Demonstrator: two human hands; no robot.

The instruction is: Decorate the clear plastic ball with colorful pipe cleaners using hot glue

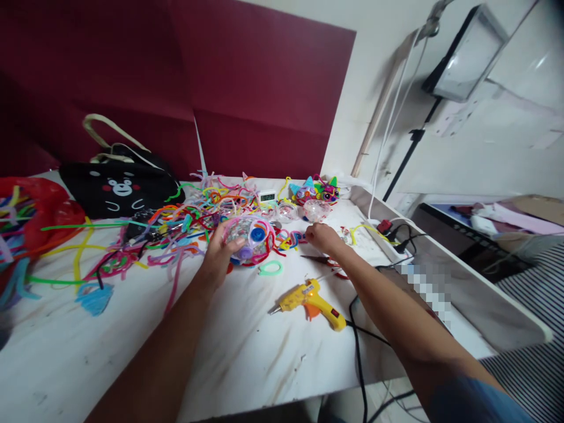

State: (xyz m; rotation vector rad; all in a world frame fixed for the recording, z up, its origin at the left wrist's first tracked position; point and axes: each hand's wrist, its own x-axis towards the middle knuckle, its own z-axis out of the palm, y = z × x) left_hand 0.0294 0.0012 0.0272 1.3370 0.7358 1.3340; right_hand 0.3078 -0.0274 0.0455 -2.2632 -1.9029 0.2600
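My left hand [219,254] is wrapped round a clear plastic ball [250,238] decorated with coloured pipe cleaners, a blue eye on its front. My right hand [323,237] rests on the white table [247,346], fingers curled toward a short bent piece of blue and pink pipe cleaner [294,239]; whether it grips anything is hidden. A green pipe-cleaner loop [270,268] lies just below the ball. A yellow hot glue gun [311,302] lies near my right forearm, and scissors [324,259] lie under my right wrist.
A tangle of loose pipe cleaners [176,229] covers the table's middle and left. A black bear-face bag [118,188] stands at the back left, a red bag [39,211] at the far left. Finished colourful balls [315,191] and a small clock [267,197] sit behind. Cables [399,235] run right.
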